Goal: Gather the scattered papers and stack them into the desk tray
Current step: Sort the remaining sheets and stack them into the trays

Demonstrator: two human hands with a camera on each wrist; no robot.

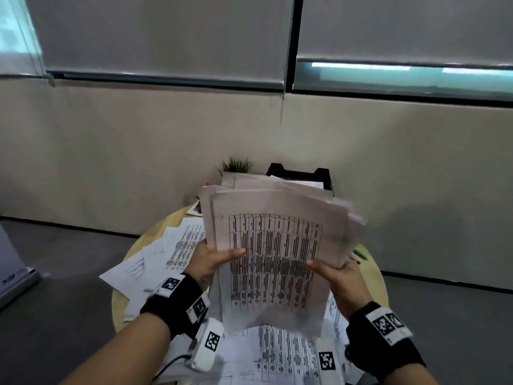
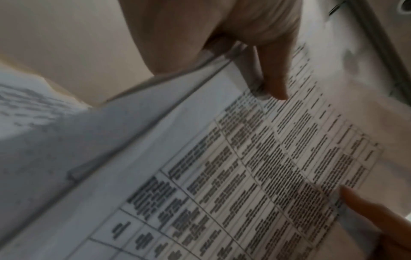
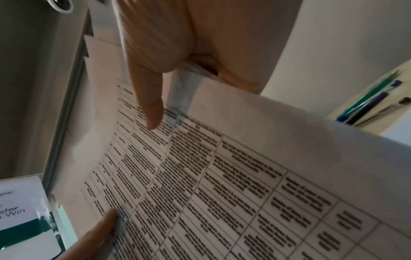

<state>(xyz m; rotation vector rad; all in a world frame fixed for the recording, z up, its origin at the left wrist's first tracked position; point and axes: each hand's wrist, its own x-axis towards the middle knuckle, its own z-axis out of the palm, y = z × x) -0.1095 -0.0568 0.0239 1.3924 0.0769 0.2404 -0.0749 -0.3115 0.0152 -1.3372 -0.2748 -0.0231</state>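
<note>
Both hands hold up a thick, uneven bundle of printed papers (image 1: 277, 245) above the round wooden table (image 1: 144, 240). The front sheet carries a dense table of text. My left hand (image 1: 213, 259) grips the bundle's left edge, thumb across the front sheet. My right hand (image 1: 333, 270) grips the right edge the same way. In the left wrist view the left thumb (image 2: 275, 73) presses on the printed sheet (image 2: 244, 167). In the right wrist view the right thumb (image 3: 151, 105) lies on the sheet (image 3: 222, 184). The black desk tray (image 1: 299, 173) stands at the table's far side, mostly hidden behind the bundle.
More loose sheets (image 1: 155, 259) lie spread over the left and near parts of the table. A small green plant (image 1: 236, 165) sits left of the tray. Pens (image 3: 373, 103) lie at the table's right edge. A grey wall stands behind the table.
</note>
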